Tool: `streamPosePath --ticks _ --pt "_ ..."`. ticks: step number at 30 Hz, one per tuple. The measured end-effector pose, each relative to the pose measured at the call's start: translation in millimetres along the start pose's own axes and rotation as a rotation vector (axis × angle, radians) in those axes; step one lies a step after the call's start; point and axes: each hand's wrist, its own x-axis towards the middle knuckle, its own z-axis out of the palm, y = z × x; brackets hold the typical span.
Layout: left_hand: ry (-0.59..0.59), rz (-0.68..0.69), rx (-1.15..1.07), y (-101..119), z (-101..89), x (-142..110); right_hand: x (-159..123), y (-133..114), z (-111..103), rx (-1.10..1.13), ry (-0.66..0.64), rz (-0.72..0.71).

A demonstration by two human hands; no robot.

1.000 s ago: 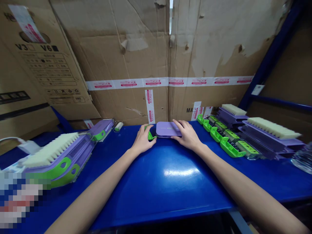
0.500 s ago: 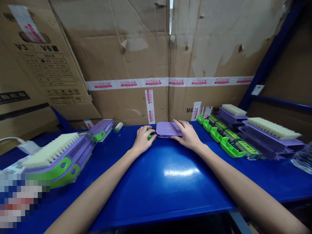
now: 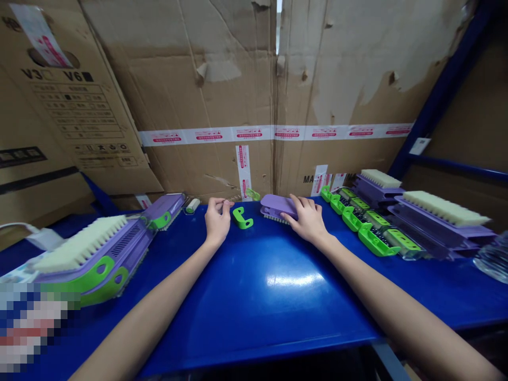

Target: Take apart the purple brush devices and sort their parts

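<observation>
My left hand [image 3: 217, 219] is closed in a pinch near the back of the blue table [image 3: 254, 296]. A thin see-through piece with a green end [image 3: 253, 194] reaches right from its fingertips; motion blurs its shape. Just right of this hand lies a green U-shaped clip [image 3: 242, 218] with a hole in its end, on the table and touched by neither hand. My right hand [image 3: 309, 218] grips the right end of a purple brush body [image 3: 275, 202], thumb on the near side and fingers over the top. Pale bristles show under its near edge.
Green clips and clear-and-green cases [image 3: 377, 218] line the right side, beside purple bodies topped with cream bristle pads [image 3: 444, 207]. More purple-and-green brushes [image 3: 119, 243] lie at left, near a white charger [image 3: 45, 238]. Cardboard [image 3: 206, 106] stands behind the table.
My left hand has moved left, off the green clip, and now pinches a see-through piece. The purple body has tilted and shifted slightly right in my right hand, exposing bristles below.
</observation>
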Motion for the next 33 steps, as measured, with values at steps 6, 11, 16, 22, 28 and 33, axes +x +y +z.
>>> streamPosePath --ticks 6,11,16,22,28,33 --pt "0.050 -0.131 -0.244 -2.5 -0.2 3.2 0.6 0.3 7.9 -0.093 0.107 0.083" --pt "-0.049 -0.153 -0.289 6.9 3.5 -4.8 4.1 -2.5 0.0 -0.110 0.189 0.033" --pt "-0.080 -0.235 -0.339 13.9 8.2 -9.6 1.0 -19.2 -17.9 0.074 0.100 -0.207" --pt "-0.142 -0.350 -0.429 15.6 6.9 -9.3 -5.7 -34.5 -16.8 0.221 -0.047 -0.357" --pt "-0.247 -0.451 -0.496 14.7 4.6 -7.5 -2.3 -20.9 -8.7 0.289 -0.035 -0.354" --pt "-0.247 -0.476 -0.471 12.6 4.3 -6.7 -2.6 -21.2 -9.0 0.314 0.011 -0.379"
